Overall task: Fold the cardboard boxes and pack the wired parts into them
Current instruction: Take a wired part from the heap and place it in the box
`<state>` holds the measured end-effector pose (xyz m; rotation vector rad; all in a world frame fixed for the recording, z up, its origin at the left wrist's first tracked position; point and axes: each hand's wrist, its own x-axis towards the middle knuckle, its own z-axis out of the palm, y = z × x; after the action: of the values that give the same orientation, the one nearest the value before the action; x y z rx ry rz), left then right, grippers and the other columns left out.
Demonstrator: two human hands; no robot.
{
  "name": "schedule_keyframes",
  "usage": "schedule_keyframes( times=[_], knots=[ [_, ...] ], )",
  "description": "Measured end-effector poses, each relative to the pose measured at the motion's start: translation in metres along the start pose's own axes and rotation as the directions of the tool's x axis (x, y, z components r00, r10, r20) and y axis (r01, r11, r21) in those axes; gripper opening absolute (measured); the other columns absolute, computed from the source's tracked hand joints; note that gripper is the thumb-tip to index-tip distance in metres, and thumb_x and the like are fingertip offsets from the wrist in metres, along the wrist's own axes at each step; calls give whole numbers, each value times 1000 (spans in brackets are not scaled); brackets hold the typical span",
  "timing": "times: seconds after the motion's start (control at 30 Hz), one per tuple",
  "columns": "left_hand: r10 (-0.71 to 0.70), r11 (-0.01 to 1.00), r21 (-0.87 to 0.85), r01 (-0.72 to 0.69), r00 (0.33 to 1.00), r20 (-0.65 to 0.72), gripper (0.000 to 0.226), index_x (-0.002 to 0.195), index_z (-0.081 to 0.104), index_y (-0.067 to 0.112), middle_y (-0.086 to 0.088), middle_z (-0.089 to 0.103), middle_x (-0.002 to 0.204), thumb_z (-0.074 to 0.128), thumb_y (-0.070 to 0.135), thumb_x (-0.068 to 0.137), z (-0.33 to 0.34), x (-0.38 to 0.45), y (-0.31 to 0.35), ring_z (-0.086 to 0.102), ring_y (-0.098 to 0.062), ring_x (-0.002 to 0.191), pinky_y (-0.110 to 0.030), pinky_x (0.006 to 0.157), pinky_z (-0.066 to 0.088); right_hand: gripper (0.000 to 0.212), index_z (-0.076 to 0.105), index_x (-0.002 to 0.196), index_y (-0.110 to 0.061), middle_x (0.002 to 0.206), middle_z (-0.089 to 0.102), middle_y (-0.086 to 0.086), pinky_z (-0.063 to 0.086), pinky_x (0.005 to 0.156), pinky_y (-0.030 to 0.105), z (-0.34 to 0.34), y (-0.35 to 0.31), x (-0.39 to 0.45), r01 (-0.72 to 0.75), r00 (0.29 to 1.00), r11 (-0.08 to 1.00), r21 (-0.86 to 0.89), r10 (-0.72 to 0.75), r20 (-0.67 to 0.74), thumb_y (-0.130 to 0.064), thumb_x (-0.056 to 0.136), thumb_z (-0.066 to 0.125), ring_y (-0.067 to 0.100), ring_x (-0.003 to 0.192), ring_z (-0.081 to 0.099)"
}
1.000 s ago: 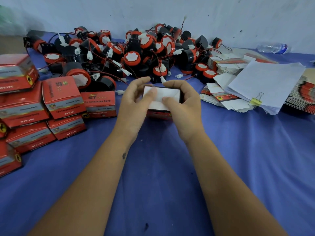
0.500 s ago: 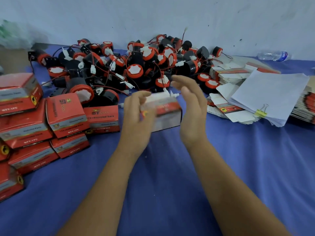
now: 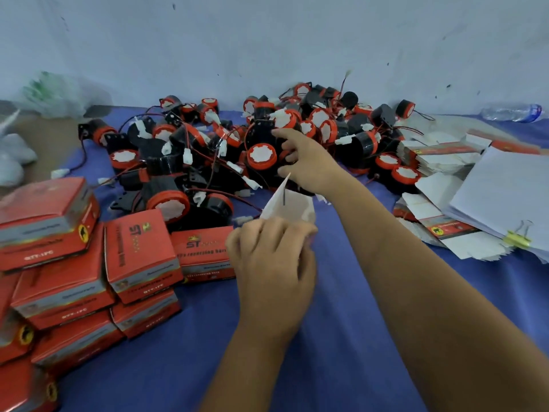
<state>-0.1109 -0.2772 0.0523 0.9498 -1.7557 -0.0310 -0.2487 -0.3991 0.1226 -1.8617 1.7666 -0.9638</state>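
The left hand [image 3: 273, 263] grips an open cardboard box [image 3: 289, 205], fingers curled round its lower part, the white flaps standing up above the knuckles over the blue cloth [image 3: 341, 337]. The right hand [image 3: 306, 162] reaches into the pile of wired parts [image 3: 267, 144], its fingers curled round a black part with a red cap [image 3: 261, 156]; how firmly it holds cannot be told. The pile of black cylinders with red caps, red wires and white plugs lies against the wall. To the left sit the packed red boxes [image 3: 89, 263], stacked in a loose heap; the nearest one [image 3: 202, 257] shows "ST" and a blurred line that seems to read "12v reversing horn", while others carry "QTT:1PC". To the right lie the flat unfolded boxes [image 3: 439, 230] beside a sheaf of white paper [image 3: 511, 188] held by a yellow binder clip [image 3: 518, 237]. A plastic water bottle [image 3: 514, 112] lies near the wall, and a plastic bag [image 3: 56, 93] at far left.
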Motion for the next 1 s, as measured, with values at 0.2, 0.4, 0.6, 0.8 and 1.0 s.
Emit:
schedule_keyframes(
  times=[0.2, 0.4, 0.6, 0.8, 1.0],
  knots=[
    [-312, 945, -92, 315, 949, 45, 53, 127, 55, 15, -15, 25, 152, 56, -8, 79, 4, 2, 3, 21, -26, 137, -40, 109, 31, 72, 35, 149, -25, 154, 34, 8, 37, 112, 41, 31, -2, 33, -28, 991, 999, -31, 32, 130, 2, 88, 61, 28, 139, 36],
    [-270, 945, -161, 285, 956, 112, 68, 145, 37, 16, 0, -5, 162, 49, -10, 83, 0, 5, -3, -4, 2, 144, -7, 103, 18, 55, 53, 130, -20, 114, 54, -8, 42, 78, 16, 15, -2, 3, -4, 990, 987, 160, 26, -135, -15, 80, 75, 11, 103, 55],
    [-171, 979, -54, 196, 938, 303, 60, 143, 45, 11, -10, 9, 164, 51, -8, 86, -1, 5, 4, 16, -30, 149, -22, 106, 26, 52, 56, 125, -23, 127, 60, 4, 54, 92, 31, -19, 6, -82, 120, 915, 790, 601, 147, -376, -10, 77, 72, 18, 113, 62],
    [-298, 910, -171, 377, 883, 363, 64, 145, 42, 25, -6, 8, 162, 49, -6, 90, -3, 4, 3, 53, -28, 119, -30, 93, 49, 32, 59, 111, -12, 105, 61, -4, 50, 83, 25, 1, -3, -156, 311, 687, 871, 381, 71, -723, -30, 85, 67, 8, 95, 58],
    [-275, 696, -497, 518, 832, 482, 72, 148, 31, 32, -5, 50, 109, 54, -10, 94, -4, 4, -2, 56, -9, 85, -32, 74, 56, 26, 60, 97, -28, 88, 62, -17, 51, 71, 26, 21, -21, -173, 249, 784, 953, 173, -93, -614, -49, 82, 64, 6, 84, 60]
  ],
)
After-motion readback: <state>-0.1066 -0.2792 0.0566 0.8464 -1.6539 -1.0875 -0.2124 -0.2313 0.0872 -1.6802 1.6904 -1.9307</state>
